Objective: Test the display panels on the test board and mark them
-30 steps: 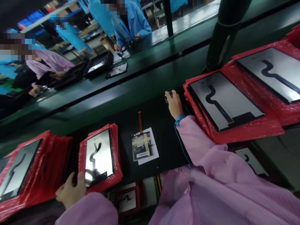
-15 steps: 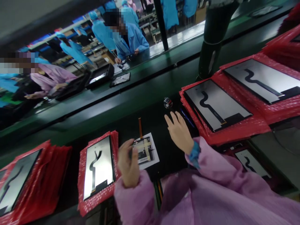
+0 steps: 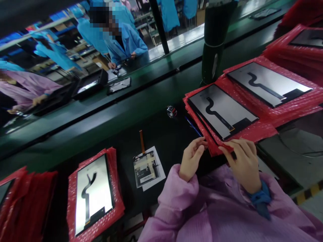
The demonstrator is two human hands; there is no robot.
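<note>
A display panel [image 3: 228, 104] with a dark wavy flex cable lies face-up on a stack of red bubble-wrap bags [image 3: 266, 129]. My right hand [image 3: 243, 161] is closed on the near edge of a bag in this stack, thumb and fingers pinching the red film. At the stack's near left corner, my left hand [image 3: 190, 158] has its fingers curled against the bag's edge, with the thumb close to the index finger. Left of my hands, a small electronic assembly [image 3: 146, 166] with an orange flex strip [image 3: 142, 141] rests on a sheet of white paper [image 3: 161, 169].
Another panel [image 3: 94, 191] lies on red bags to the left, beside a further red stack [image 3: 30, 201]. A second panel [image 3: 268, 82] is at the right. A metal watch-like object [image 3: 172, 111] and a blue pen [image 3: 193, 126] lie behind my hands. Co-workers sit across the bench.
Both hands have moved right and nearer to me, from beside the electronic assembly and the watch-like object to the near edge of the red bag stack. The view has shifted slightly right.
</note>
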